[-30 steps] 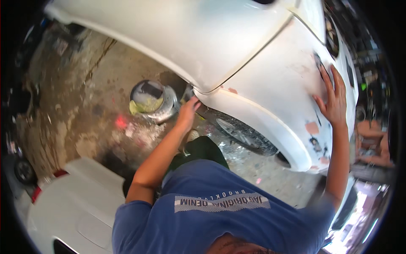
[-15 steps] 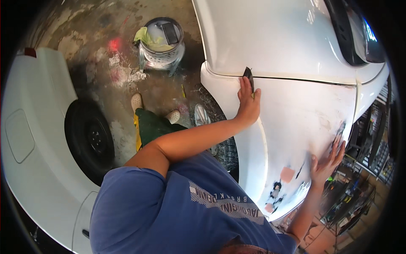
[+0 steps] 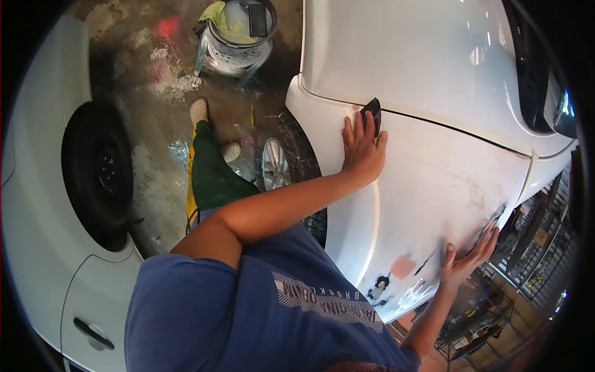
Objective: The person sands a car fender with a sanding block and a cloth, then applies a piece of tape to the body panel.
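Note:
My left hand [image 3: 364,149] reaches across to the white car's fender [image 3: 434,186], its fingers pressing a folded sheet of black sandpaper [image 3: 372,115]. The sheet lies against the painted surface at the dark seam between fender and hood [image 3: 396,56]. Lower on the same fender, my right hand [image 3: 468,255] rests flat with fingers spread, holding nothing. A dark scuffed streak [image 3: 498,212] shows just beyond its fingertips. Nearer to me, a pink filler patch [image 3: 403,267] and a black-edged bare spot [image 3: 379,287] mark the panel.
A bucket [image 3: 230,43] with cloudy water, a green cloth [image 3: 218,17] and a black block [image 3: 257,20] stands on a stool. A second white car with a black wheel [image 3: 99,175] is at left. Metal racks [image 3: 483,322] stand at right.
The whole view has shifted and turned. My left hand has shifted slightly on the fender, and more of the sandpaper's face shows. My right hand stays flat on the panel.

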The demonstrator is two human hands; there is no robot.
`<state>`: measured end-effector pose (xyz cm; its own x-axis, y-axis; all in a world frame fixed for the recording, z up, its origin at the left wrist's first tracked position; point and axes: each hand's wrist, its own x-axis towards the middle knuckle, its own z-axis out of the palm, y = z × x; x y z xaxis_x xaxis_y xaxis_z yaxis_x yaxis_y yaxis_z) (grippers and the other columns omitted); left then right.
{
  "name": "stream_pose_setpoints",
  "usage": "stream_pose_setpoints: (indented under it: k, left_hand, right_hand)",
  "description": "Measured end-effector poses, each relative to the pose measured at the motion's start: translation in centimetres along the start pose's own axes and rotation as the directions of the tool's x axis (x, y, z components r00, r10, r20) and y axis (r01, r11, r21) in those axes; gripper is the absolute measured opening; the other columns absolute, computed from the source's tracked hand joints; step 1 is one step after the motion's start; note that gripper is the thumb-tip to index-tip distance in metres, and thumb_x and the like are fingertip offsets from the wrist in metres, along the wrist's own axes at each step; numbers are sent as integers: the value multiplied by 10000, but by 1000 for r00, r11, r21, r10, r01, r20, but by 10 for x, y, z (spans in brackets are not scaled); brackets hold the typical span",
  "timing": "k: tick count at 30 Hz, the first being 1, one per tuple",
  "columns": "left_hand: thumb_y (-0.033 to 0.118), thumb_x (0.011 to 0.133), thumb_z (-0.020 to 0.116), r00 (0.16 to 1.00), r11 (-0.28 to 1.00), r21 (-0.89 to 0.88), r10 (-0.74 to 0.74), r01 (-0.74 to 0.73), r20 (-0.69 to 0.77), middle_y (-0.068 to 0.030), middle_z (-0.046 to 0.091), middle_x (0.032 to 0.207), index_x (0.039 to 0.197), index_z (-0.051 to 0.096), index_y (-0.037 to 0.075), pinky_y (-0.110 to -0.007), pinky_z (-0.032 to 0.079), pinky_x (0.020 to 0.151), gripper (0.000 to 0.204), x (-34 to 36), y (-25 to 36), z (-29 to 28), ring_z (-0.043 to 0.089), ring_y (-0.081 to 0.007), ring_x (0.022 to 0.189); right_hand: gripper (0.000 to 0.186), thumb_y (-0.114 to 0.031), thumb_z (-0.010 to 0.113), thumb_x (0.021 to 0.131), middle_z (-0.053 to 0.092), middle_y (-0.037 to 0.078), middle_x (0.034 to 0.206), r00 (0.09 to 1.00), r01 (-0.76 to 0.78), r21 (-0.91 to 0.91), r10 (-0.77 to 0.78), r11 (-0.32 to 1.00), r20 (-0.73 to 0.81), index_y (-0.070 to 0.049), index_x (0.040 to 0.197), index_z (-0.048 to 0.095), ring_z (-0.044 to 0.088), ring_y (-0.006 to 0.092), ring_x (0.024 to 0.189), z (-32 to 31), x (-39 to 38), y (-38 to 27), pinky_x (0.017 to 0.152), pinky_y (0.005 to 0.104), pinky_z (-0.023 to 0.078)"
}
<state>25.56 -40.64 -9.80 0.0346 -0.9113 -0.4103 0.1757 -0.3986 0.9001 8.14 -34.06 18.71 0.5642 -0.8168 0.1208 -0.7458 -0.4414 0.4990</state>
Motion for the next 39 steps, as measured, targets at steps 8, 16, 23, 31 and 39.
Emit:
stream_pose_setpoints:
  k: [8,16,23,31,39]
  left_hand:
    - [435,1083,335,999,994,-111,14,-19,-45,-265,124,1658,1567,186,-71,-582,19,1231,716,-9,-7,8,-32,-471,1532]
    - [448,1084,332,991,977,-214,-35,7,-127,-290,183,1636,1557,169,-102,-571,23,1232,744,29,-9,0,59,-450,1536]
    - [415,1088,335,997,974,-227,1,-19,-78,-286,173,1636,1565,146,-86,-547,28,1239,716,31,-13,-2,75,-403,1544]
    - [427,1082,348,996,978,-202,28,-43,-79,-296,213,1617,1541,208,-107,-538,44,1242,718,37,-15,-6,116,-396,1536]
    - [422,1079,361,996,980,-198,9,-27,-89,-284,245,1609,1549,180,-104,-532,57,1243,728,23,-6,-6,140,-405,1526]
  right_hand:
    - [866,-620,521,979,284,269,1592,1000,-1,10,1,1000,1,-55,1579,257,298,458,1463,-1,1,-2,1159,622,254]
    - [852,-612,504,993,291,263,1594,1000,0,28,0,1000,-20,-51,1586,258,302,441,1468,1,5,-5,1169,589,276]
    - [868,-630,485,994,274,265,1598,1000,10,-3,-10,1000,11,-61,1597,227,294,444,1467,-1,3,-2,1162,590,293]
    - [878,-650,466,991,274,259,1603,1000,-12,6,12,1000,10,-61,1597,228,297,439,1468,-4,2,-2,1167,586,284]
    - [879,-646,462,995,286,261,1598,1000,13,-28,-13,1000,7,-51,1596,222,309,440,1463,1,5,-1,1168,582,282]
